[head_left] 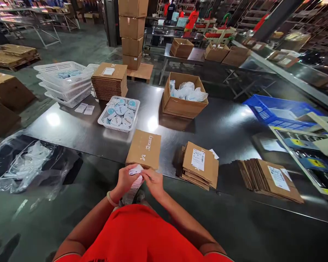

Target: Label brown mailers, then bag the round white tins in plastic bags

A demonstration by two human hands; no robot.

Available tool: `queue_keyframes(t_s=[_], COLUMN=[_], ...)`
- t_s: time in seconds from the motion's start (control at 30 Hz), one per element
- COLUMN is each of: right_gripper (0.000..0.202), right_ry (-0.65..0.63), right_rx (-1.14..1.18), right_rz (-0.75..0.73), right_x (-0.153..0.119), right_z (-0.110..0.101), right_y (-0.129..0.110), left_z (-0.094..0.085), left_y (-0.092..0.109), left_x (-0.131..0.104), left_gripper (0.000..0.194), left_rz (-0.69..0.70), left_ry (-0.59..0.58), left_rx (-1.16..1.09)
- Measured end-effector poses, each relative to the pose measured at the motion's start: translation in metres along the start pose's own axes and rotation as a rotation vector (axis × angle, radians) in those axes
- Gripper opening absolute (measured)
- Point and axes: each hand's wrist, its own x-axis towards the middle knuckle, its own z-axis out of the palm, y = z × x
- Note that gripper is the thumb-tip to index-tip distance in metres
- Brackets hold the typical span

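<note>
My left hand (125, 182) and my right hand (153, 181) meet at the table's front edge, both closed on a strip of white labels (136, 182) that hangs down toward my feet. Just beyond them lies a flat brown carton (144, 147) with "beauty" lettering. A white basket (101, 119) behind it holds several round white and blue packets (120, 110). Right of my hands is a pile of folded cartons (192, 174), its top one bearing a white label (198, 159).
Stacked white baskets (68, 95), a tall carton pile (109, 85) and an open box (184, 106) of wrapped items stand along the back. More folded cartons (265, 178) and a blue crate (278, 120) are at right. Plastic bags (30, 163) lie left. People work far off.
</note>
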Motion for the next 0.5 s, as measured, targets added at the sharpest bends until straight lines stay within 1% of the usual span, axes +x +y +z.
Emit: queue_keyframes(t_s=[0.07, 0.1, 0.17, 0.23, 0.27, 0.3, 0.33, 0.4, 0.43, 0.5], right_gripper=[0.034, 0.033, 0.029, 0.02, 0.016, 0.013, 0.01, 0.008, 0.008, 0.007], right_ry=[0.01, 0.031, 0.115, 0.212, 0.253, 0.28, 0.289, 0.28, 0.265, 0.22], right_rx=[-0.03, -0.041, -0.061, -0.086, -0.101, -0.115, -0.134, -0.198, -0.243, -0.352], right_rz=[-0.048, -0.067, -0.083, -0.05, -0.018, 0.022, 0.066, 0.152, 0.195, 0.279], right_x=[-0.005, -0.005, 0.008, 0.04, 0.062, 0.085, 0.109, 0.151, 0.167, 0.186], right_z=[-0.002, -0.005, -0.016, -0.031, -0.038, -0.044, -0.049, -0.053, -0.052, -0.049], right_y=[-0.004, -0.006, -0.011, -0.014, -0.014, -0.012, -0.01, -0.004, 0.0, 0.005], left_z=[0.0, -0.001, -0.002, -0.003, -0.002, 0.0, 0.002, 0.008, 0.012, 0.014], left_y=[-0.004, -0.006, -0.012, -0.019, -0.023, -0.026, -0.028, -0.032, -0.035, -0.041], left_x=[0.003, 0.004, 0.004, 0.0, -0.003, -0.005, -0.007, -0.008, -0.007, -0.003], left_gripper=[0.049, 0.051, 0.054, 0.058, 0.061, 0.063, 0.066, 0.072, 0.074, 0.075], left_rz=[-0.021, -0.051, -0.148, -0.249, -0.289, -0.318, -0.338, -0.364, -0.368, -0.366], left_ry=[0.007, -0.024, -0.173, -0.346, -0.401, -0.423, -0.413, -0.356, -0.321, -0.272], left_rx=[-0.043, -0.078, -0.16, -0.237, -0.264, -0.285, -0.306, -0.335, -0.34, -0.33])
